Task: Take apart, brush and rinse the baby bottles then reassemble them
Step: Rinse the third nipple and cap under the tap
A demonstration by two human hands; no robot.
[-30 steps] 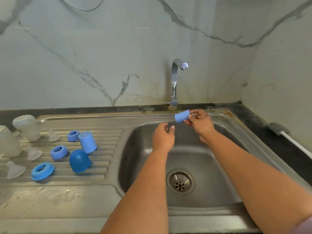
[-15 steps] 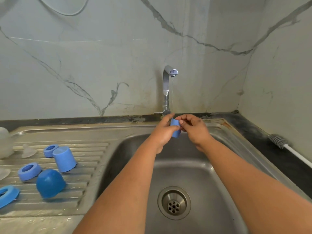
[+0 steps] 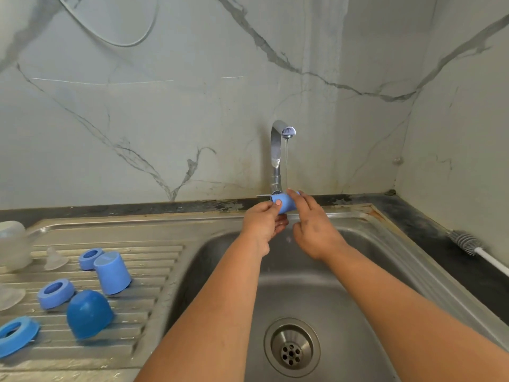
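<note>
My left hand [image 3: 264, 221] grips a small light-blue bottle cap [image 3: 286, 203] under the thin stream from the tap [image 3: 278, 150], thumb on top of it. My right hand [image 3: 314, 230] touches the cap's right end with straight fingers. On the draining board [image 3: 154, 260] to the left lie a light-blue cap [image 3: 113, 272], a dark-blue dome cap [image 3: 88, 314], three blue collar rings [image 3: 55, 293], [image 3: 89, 258], [image 3: 16, 336], clear teats [image 3: 55, 259] and a clear bottle [image 3: 15, 245] at the far left edge.
The steel sink basin [image 3: 358, 299] with its drain [image 3: 292, 347] lies below my arms. A bottle brush [image 3: 468, 242] with a white handle lies on the dark counter at the right, near the wall corner. Water is running.
The cap has passed from my right hand into my left, turning under the stream. My right fingers have straightened against it. The view shifted right and down.
</note>
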